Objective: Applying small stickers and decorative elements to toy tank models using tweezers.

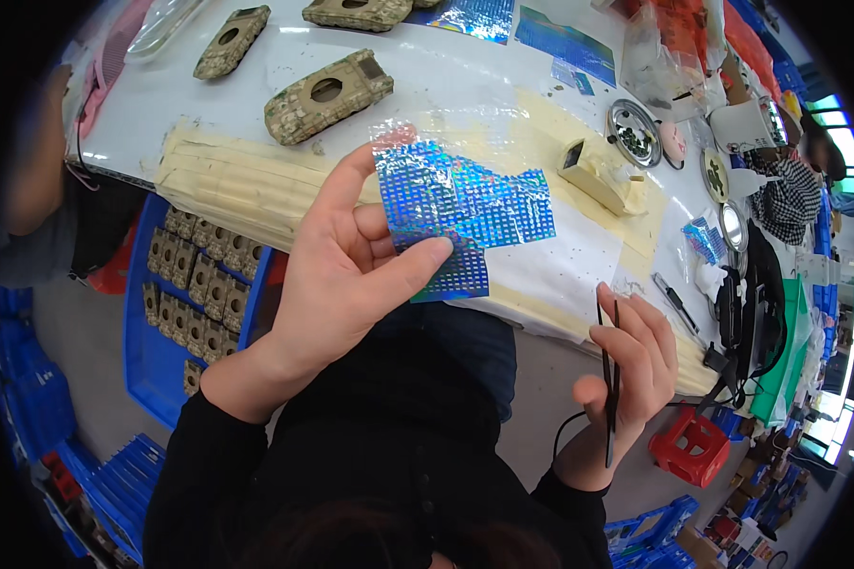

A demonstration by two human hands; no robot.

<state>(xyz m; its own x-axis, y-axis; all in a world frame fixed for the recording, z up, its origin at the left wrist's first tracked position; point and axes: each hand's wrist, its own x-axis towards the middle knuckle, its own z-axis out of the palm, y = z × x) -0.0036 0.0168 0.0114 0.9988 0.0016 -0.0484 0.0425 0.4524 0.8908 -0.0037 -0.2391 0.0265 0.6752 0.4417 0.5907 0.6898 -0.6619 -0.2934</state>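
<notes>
Between thumb and fingers, my left hand grips a shiny blue holographic sticker sheet divided into tiny squares, with a clear film edge along its top. The sheet is held up above the table's near edge, and part of its grid is gone, leaving a stepped outline. My right hand is closed around black tweezers, whose tips point away from me, to the right of the sheet and apart from it. Beyond my left hand, a camouflage-patterned toy tank hull with a round hole lies on the table.
More camouflage hulls lie at the far left. A taped block, a round dish of small dark pieces and a craft knife are on the right. Below the table at left, a blue crate holds several hulls. A red stool stands lower right.
</notes>
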